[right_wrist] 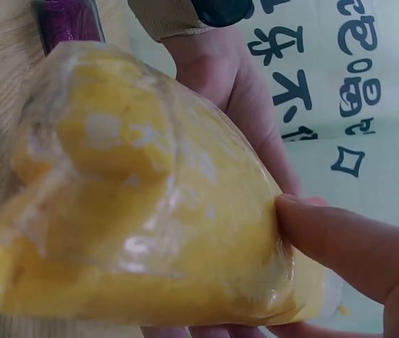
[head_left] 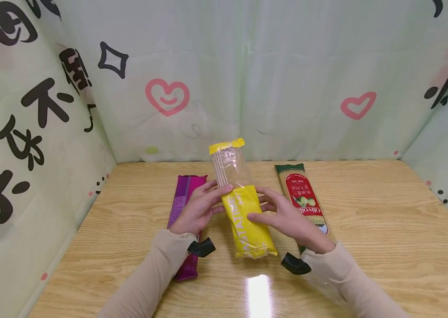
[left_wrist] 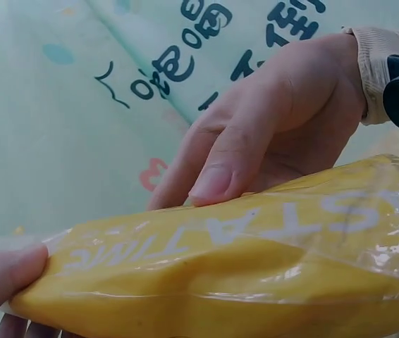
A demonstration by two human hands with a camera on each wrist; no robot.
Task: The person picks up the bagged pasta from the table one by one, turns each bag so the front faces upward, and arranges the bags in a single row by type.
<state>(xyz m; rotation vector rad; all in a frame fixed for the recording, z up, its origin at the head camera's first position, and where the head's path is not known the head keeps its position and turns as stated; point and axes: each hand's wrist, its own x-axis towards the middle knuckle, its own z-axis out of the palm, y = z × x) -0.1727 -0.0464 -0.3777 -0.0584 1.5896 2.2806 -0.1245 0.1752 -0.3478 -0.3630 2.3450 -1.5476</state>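
Observation:
Both hands hold a yellow and clear plastic pasta packet (head_left: pixel 248 221), tilted above the table, its yellow-edged clear end pointing away. My left hand (head_left: pixel 198 210) grips its left edge near the middle, thumb on the front. On the right side, my right hand (head_left: pixel 287 216) has its thumb on the yellow front and its fingers partly hidden behind. Pale lettering runs along the packet (left_wrist: pixel 206 243) in the left wrist view; the right wrist view shows its crinkled yellow end (right_wrist: pixel 115 211) close up. Under the left forearm lies a purple packet (head_left: pixel 180 196), partly covered.
A spaghetti packet with a red label and green ends (head_left: pixel 301 190) lies on the right, partly behind the right wrist. The wooden table (head_left: pixel 387 221) meets a pale printed curtain (head_left: pixel 295 88) at the back and sides. Light glares off the table's front.

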